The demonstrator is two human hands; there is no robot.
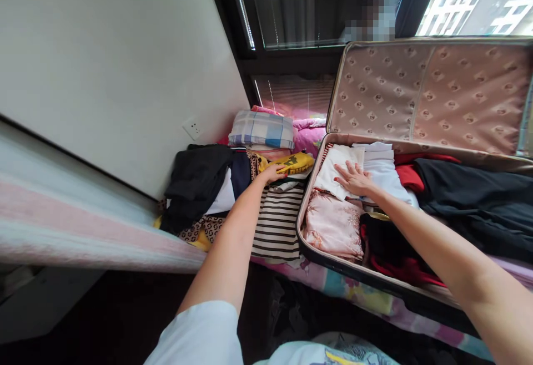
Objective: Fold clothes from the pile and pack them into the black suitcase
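My right hand (353,178) lies flat with spread fingers on a folded white garment (333,168) inside the open suitcase (306,251). Beside it are a second white garment (381,168) and a folded pink garment with a leaf print (333,223). Outside the suitcase, to its left, my left hand (272,174) grips the near left edge of a folded yellow garment (295,162) with dark print; its fingers are partly hidden. Just below that hand is a black-and-white striped garment (277,223).
Dark folded clothes (195,173) and leopard-print cloth (212,226) lie left of my left arm. A plaid folded cloth (262,129) sits behind, near the window. The suitcase lid (383,87) stands upright. Black clothes (470,198) fill its right side. A wall (125,76) borders the left.
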